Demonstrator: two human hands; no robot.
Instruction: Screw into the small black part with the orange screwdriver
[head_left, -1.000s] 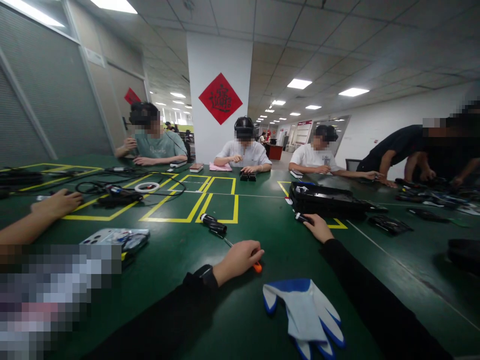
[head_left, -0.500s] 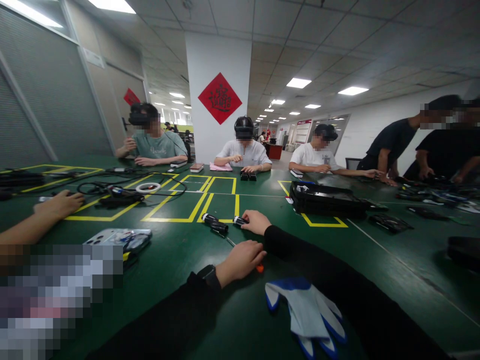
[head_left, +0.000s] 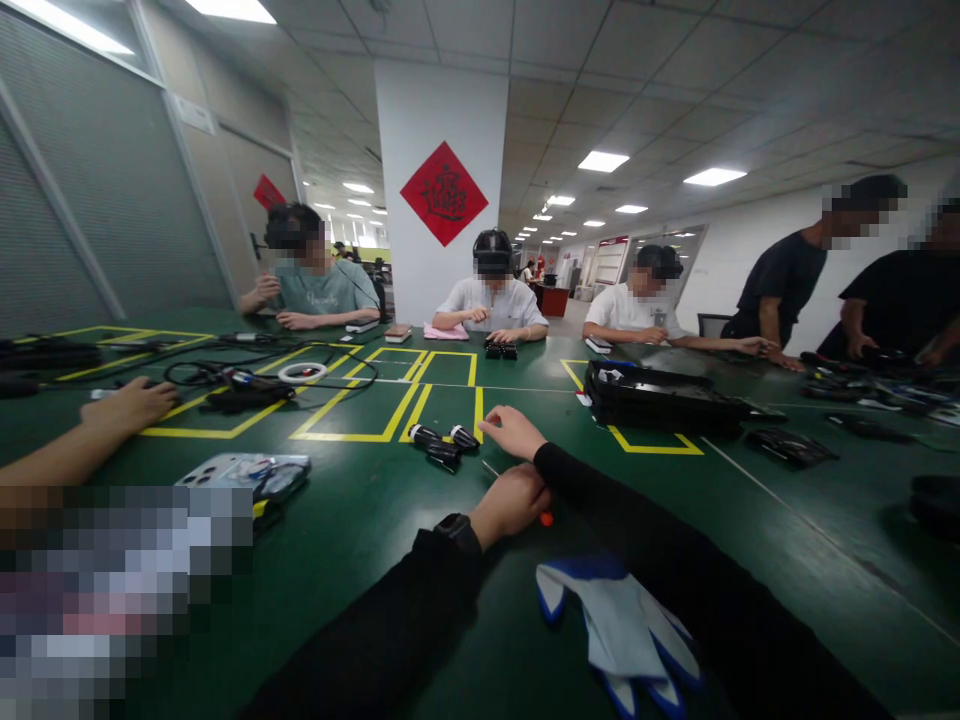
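Note:
My left hand, with a dark watch on its wrist, is closed around a screwdriver. The screwdriver's thin metal shaft sticks out toward the upper left and its orange-red end shows below the fingers. Just beyond it, my right hand is open, fingers extended to the left and apart from anything. Left of those fingers lie small black cylindrical parts with white markings: one pointed piece, one at the left and a plain dark one. A white and blue glove lies below my right forearm.
A phone in a patterned case lies left of my arms, near another person's hand. Cables and a white ring are beyond. A black tray stands at right. Several people sit or stand around the green table.
My right hand has let go of the pointed black-and-white piece, which now lies with the others. My left hand and the screwdriver have moved right and slightly up, away from the black parts.

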